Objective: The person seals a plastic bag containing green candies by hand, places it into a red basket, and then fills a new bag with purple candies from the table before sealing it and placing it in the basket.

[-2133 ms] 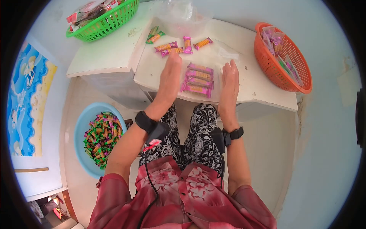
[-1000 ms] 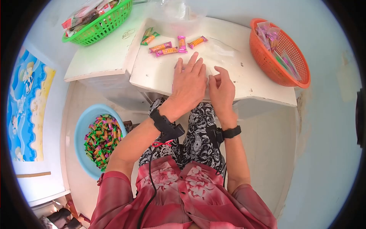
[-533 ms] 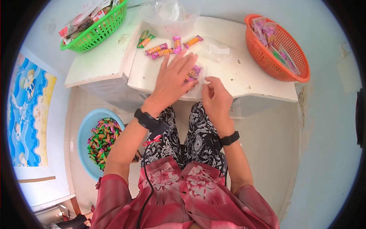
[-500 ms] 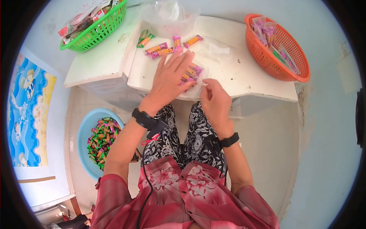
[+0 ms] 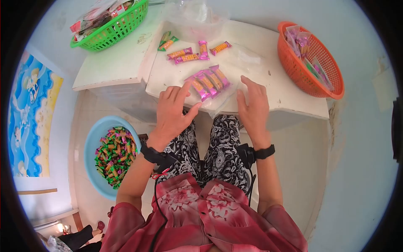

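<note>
A clear plastic bag [image 5: 226,103] lies flat near the table's front edge with several purple-wrapped snack bars [image 5: 208,84] side by side in it. To the left of the bag, my left hand [image 5: 172,111] has its fingers apart and holds nothing, the fingertips close to the bag's edge. My right hand [image 5: 254,105] hovers on the other side, thumb and fingers spread, with nothing in it. Further back on the tabletop are loose purple-wrapped bars [image 5: 187,58] and a couple of green-wrapped ones [image 5: 168,43].
An orange basket [image 5: 289,63] with filled bags stands at the right, a green basket [image 5: 121,29] at the back left. Behind the loose bars is a translucent container [image 5: 193,29], near some flat plastic bags [image 5: 247,56]. A blue basin [image 5: 90,155] of wrapped snacks sits on the floor.
Both hands have come away from the bag of bars and drawn apart, left hand back toward my body. The bag's bars are now uncovered. The view has shifted slightly.
</note>
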`<action>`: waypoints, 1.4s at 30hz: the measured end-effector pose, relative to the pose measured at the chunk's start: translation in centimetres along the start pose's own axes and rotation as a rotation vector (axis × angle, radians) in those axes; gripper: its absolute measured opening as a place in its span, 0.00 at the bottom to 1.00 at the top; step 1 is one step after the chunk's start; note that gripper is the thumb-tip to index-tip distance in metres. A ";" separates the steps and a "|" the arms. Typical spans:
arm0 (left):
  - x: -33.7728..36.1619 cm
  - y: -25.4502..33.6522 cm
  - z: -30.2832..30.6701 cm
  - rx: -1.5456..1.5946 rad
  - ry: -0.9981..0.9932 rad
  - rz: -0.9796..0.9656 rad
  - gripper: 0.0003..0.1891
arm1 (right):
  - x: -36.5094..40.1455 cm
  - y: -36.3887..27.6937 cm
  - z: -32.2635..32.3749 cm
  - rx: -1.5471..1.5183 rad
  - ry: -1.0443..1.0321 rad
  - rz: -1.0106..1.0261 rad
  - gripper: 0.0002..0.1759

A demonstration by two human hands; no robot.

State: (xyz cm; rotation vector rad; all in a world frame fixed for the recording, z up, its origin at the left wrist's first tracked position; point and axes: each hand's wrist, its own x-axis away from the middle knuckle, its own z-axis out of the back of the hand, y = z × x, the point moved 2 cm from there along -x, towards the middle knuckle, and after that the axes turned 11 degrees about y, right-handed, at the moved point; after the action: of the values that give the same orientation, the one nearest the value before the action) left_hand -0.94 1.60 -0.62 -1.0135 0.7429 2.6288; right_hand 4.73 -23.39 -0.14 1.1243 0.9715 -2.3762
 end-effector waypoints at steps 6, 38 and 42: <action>-2.1 -1.4 -1.5 0.094 0.053 -0.048 0.33 | 0.7 -0.2 -0.2 -0.055 -0.168 -0.045 0.22; -0.3 2.2 4.0 0.466 -0.171 -0.074 0.17 | 3.3 -6.4 4.2 -0.731 -0.197 -0.287 0.27; 0.5 2.0 4.1 0.490 -0.294 -0.072 0.18 | 5.6 -5.7 4.1 -0.681 -0.286 -0.165 0.25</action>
State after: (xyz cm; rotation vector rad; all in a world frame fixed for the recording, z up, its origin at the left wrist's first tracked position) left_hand -4.38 2.10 2.39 -0.4954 1.1662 2.2857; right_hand -4.15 -22.31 -0.12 0.4512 1.6283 -1.9738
